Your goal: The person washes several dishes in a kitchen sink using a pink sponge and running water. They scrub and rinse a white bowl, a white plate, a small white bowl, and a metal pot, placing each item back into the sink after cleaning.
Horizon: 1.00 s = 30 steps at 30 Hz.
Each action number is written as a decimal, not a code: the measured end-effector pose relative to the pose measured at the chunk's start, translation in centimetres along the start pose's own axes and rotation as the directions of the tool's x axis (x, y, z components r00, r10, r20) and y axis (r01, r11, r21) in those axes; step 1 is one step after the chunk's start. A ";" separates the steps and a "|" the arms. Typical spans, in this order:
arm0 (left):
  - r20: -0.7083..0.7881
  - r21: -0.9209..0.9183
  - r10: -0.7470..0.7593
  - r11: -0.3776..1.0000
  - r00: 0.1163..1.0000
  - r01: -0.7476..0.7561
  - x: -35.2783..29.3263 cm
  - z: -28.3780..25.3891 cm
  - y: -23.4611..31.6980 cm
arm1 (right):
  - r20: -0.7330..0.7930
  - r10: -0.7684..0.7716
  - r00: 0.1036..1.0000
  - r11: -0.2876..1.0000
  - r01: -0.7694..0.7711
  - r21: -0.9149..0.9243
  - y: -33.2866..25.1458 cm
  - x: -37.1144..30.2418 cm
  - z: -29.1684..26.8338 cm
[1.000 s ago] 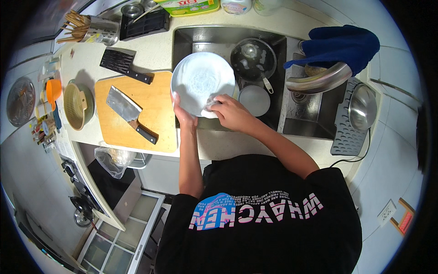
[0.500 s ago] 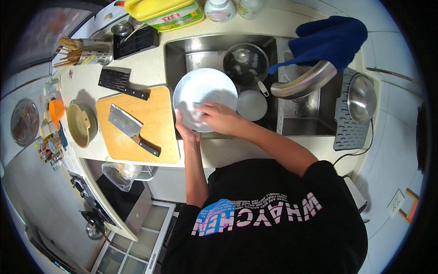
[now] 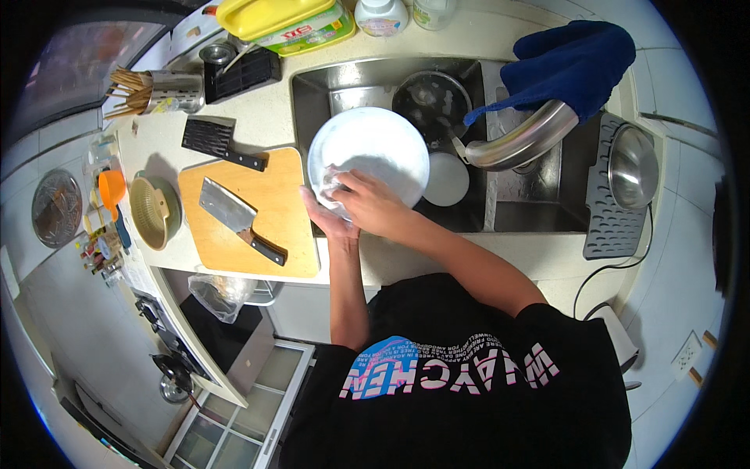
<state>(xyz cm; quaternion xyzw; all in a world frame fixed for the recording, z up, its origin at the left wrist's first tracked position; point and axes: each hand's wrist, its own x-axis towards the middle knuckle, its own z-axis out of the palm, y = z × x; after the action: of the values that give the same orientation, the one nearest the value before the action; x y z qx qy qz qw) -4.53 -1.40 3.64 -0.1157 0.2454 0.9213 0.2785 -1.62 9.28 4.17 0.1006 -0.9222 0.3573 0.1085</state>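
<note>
Over the left basin of the sink (image 3: 312, 86), I hold up a round white plate (image 3: 387, 148) with soapy smears on it. My left hand (image 3: 330, 220) supports its near left rim from below, the thumb side showing along the edge. Pressed to the plate's left part is a crumpled whitish cloth (image 3: 331, 184), bunched in the fingers of my right hand (image 3: 369, 203). Behind the plate in the basin lies a dark round pan (image 3: 432, 100) with suds and a pale-tipped handle. Beside the plate, lower in the basin, sits a smaller white dish (image 3: 446, 181).
A wide steel faucet (image 3: 523, 142) draped with a blue cloth (image 3: 574, 66) reaches over the divider. Left, a wooden board (image 3: 207, 246) carries a cleaver (image 3: 228, 206); a black-bladed knife (image 3: 208, 136) overlaps its edge. A grey mat (image 3: 605, 227) holds a steel bowl (image 3: 633, 168).
My right hand has moved across the plate toward its left rim, and the whitish cloth now shows. The plate appears slightly raised. The whole view has shifted a little.
</note>
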 end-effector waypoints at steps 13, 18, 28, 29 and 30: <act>-0.148 -0.213 -0.324 0.933 0.934 0.290 -0.7 -4.0 -2.2 | 0.160 -0.166 0.973 0.916 0.092 0.390 -3.9 -0.1 -1.7; 0.171 -0.401 -0.559 0.712 0.811 0.576 0.0 -2.3 -3.0 | 0.135 -0.209 0.968 0.877 0.125 0.464 -3.9 -0.9 -2.1; 0.344 -0.456 -0.654 0.512 0.674 0.729 0.2 -1.1 -2.6 | 0.122 -0.137 0.983 0.778 0.031 0.628 -2.8 -2.8 -2.9; 0.353 -0.456 -0.660 0.497 0.663 0.738 0.3 -1.0 -2.3 | 0.128 -0.143 0.982 0.778 0.031 0.628 -2.6 -3.0 -2.7; 0.355 -0.461 -0.652 0.502 0.670 0.732 0.5 -1.0 -2.0 | 0.133 -0.152 0.979 0.776 0.035 0.629 -2.5 -3.2 -2.6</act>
<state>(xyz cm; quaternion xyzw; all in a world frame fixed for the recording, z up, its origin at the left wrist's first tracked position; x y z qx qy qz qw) -3.71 -0.20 1.86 -0.2193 -0.1275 0.7653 0.5916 2.41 9.63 6.79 0.2079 -0.7517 0.6258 0.0049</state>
